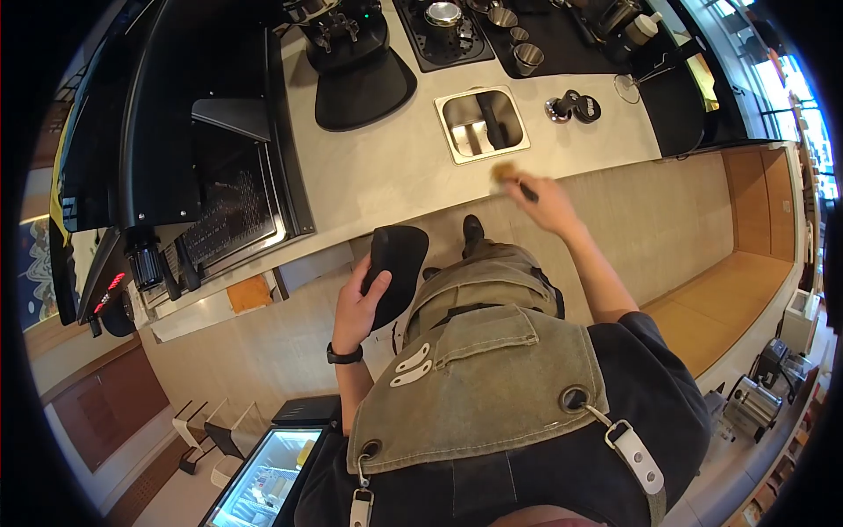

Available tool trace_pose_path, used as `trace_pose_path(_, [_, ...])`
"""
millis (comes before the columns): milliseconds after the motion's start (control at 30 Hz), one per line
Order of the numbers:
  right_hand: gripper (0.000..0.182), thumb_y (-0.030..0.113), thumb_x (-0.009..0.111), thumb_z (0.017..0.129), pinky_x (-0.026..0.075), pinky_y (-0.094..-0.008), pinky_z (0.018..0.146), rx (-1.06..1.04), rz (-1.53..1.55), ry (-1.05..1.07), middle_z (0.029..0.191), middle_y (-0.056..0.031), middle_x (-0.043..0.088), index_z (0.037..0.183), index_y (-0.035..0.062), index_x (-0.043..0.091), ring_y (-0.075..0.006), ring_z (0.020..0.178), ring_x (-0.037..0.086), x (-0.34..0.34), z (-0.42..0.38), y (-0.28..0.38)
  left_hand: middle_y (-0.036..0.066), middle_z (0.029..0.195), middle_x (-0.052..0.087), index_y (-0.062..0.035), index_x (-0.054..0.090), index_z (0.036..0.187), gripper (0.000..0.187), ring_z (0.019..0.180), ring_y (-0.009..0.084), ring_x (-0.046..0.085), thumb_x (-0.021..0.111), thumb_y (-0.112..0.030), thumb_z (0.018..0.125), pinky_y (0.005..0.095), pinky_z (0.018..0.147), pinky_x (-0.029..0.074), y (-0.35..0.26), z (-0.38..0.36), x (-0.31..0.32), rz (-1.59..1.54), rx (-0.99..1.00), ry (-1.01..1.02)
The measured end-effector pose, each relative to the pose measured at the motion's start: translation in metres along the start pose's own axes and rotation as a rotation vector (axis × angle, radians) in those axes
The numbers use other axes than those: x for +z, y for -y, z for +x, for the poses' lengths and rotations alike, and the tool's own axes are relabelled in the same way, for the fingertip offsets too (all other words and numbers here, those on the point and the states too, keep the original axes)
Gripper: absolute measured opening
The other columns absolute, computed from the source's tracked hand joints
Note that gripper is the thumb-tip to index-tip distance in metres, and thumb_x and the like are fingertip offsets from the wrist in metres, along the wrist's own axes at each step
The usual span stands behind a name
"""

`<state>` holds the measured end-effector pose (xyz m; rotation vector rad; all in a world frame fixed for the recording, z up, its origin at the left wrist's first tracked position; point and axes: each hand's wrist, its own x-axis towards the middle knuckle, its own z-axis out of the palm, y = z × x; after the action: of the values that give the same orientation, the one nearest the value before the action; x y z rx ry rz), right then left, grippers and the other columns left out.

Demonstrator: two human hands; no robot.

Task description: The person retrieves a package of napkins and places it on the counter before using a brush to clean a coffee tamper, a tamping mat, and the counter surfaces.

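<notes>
My left hand [353,306], with a black watch on the wrist, grips a black tray with a rounded edge [399,259] below the counter front. The thumb lies across its face. Closed round a dark handle, my right hand [551,209] holds a brush with tan bristles [505,172] at the counter's front edge. The bristles are slightly blurred. Just beyond the brush, a steel knock box [463,145] is set into the counter, with a black bar [489,119] across it.
A coffee grinder [338,35] stands on the counter [386,162] behind a black rounded mat [364,97]. Tampers [587,108] sit right of the knock box. Several steel cups [528,57] are at the back. A large black machine [219,176] fills the left.
</notes>
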<state>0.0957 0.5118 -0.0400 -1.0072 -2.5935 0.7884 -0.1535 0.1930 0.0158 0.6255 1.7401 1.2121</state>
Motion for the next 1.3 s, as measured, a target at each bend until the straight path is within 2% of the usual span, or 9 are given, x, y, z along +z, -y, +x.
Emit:
trace_pose_path(33, [0.031, 0.034, 0.062, 0.104, 0.051, -0.0319, 0.062, 0.29, 0.308, 0.372, 0.07, -0.0072, 0.067, 0.109, 0.0076, 0.077, -0.0138, 0.062, 0.064, -0.032, 0.004, 0.035, 0.01, 0.132, 0.069, -0.003, 0.054, 0.15, 0.057, 0.118, 0.0149, 0.062, 0.068, -0.032, 0.103, 0.0302, 0.105, 0.047, 0.0, 0.0, 0.0, 0.001, -0.003, 0.0])
trace_pose_path(133, [0.032, 0.035, 0.061, 0.104, 0.05, -0.0323, 0.059, 0.38, 0.555, 0.254, 0.069, -0.0064, 0.067, 0.108, 0.0078, 0.077, -0.0119, 0.061, 0.063, -0.042, 0.01, 0.005, 0.01, 0.131, 0.069, -0.0031, 0.054, 0.149, 0.058, 0.117, 0.015, 0.063, 0.069, -0.033, 0.102, 0.0301, 0.104, 0.047, -0.007, 0.001, 0.0, -0.006, 0.027, -0.007])
trace_pose_path(267, [0.037, 0.038, 0.064, 0.101, 0.051, -0.033, 0.061, 0.385, 0.229, -0.461, 0.068, -0.0101, 0.071, 0.106, 0.0042, 0.078, -0.0172, 0.058, 0.066, -0.047, 0.023, -0.028, 0.01, 0.13, 0.07, -0.0032, 0.054, 0.149, 0.058, 0.116, 0.0151, 0.063, 0.069, -0.033, 0.102, 0.0305, 0.103, 0.047, -0.004, 0.001, -0.002, -0.015, 0.022, -0.037])
trace_pose_path(433, [0.031, 0.029, 0.061, 0.099, 0.049, -0.0302, 0.056, 0.409, 0.599, 0.169, 0.064, -0.0067, 0.067, 0.099, 0.0038, 0.078, -0.0135, 0.056, 0.063, -0.057, 0.046, 0.001, 0.01, 0.128, 0.071, -0.0029, 0.054, 0.149, 0.058, 0.114, 0.0151, 0.064, 0.069, -0.034, 0.103, 0.0306, 0.101, 0.049, -0.012, -0.001, 0.001, 0.008, 0.038, -0.079])
trace_pose_path(567, [0.038, 0.035, 0.063, 0.101, 0.048, -0.0305, 0.064, 0.148, 0.488, -0.255, 0.07, -0.0059, 0.069, 0.11, 0.001, 0.077, -0.0135, 0.066, 0.064, -0.045, 0.142, 0.01, 0.011, 0.127, 0.071, -0.003, 0.054, 0.149, 0.057, 0.114, 0.0152, 0.064, 0.068, -0.034, 0.103, 0.0306, 0.101, 0.049, -0.015, -0.003, 0.003, -0.003, 0.032, -0.106])
trace_pose_path(800, [0.042, 0.044, 0.063, 0.099, 0.056, -0.0501, 0.084, -0.006, 0.115, -0.147, 0.091, -0.0219, 0.075, 0.118, 0.01, 0.077, -0.0433, 0.089, 0.072, 0.054, 0.239, -0.007, 0.012, 0.129, 0.071, -0.0019, 0.054, 0.149, 0.056, 0.115, 0.0161, 0.064, 0.067, -0.032, 0.103, 0.0309, 0.102, 0.049, -0.016, -0.019, 0.01, -0.001, 0.001, -0.196])
trace_pose_path(1000, [0.036, 0.04, 0.066, 0.093, 0.053, -0.0351, 0.064, 0.041, 0.38, 0.313, 0.07, -0.0099, 0.071, 0.096, 0.0059, 0.08, -0.0206, 0.064, 0.069, 0.005, 0.255, 0.008, 0.013, 0.13, 0.07, -0.001, 0.054, 0.148, 0.056, 0.116, 0.0172, 0.064, 0.067, -0.031, 0.103, 0.0314, 0.103, 0.048, -0.012, -0.019, 0.016, -0.037, 0.008, -0.238])
trace_pose_path(1233, [0.046, 0.044, 0.062, 0.092, 0.058, -0.0493, 0.081, -0.179, 0.065, -0.03, 0.083, -0.0244, 0.074, 0.09, 0.0007, 0.078, -0.0437, 0.08, 0.072, 0.047, 0.268, 0.007, 0.014, 0.131, 0.07, 0.0, 0.054, 0.148, 0.056, 0.116, 0.017, 0.064, 0.068, -0.031, 0.103, 0.0312, 0.103, 0.048, -0.016, -0.011, 0.019, -0.014, 0.0, -0.199])
trace_pose_path(1300, [0.054, 0.047, 0.062, 0.091, 0.058, -0.0479, 0.08, -0.012, 0.142, 0.344, 0.079, -0.0245, 0.073, 0.082, -0.0049, 0.076, -0.0395, 0.081, 0.074, 0.015, 0.281, 0.024, 0.015, 0.13, 0.07, 0.0005, 0.054, 0.148, 0.055, 0.116, 0.0168, 0.064, 0.068, -0.03, 0.103, 0.0313, 0.103, 0.048, -0.019, -0.008, 0.019, -0.016, 0.001, -0.203])
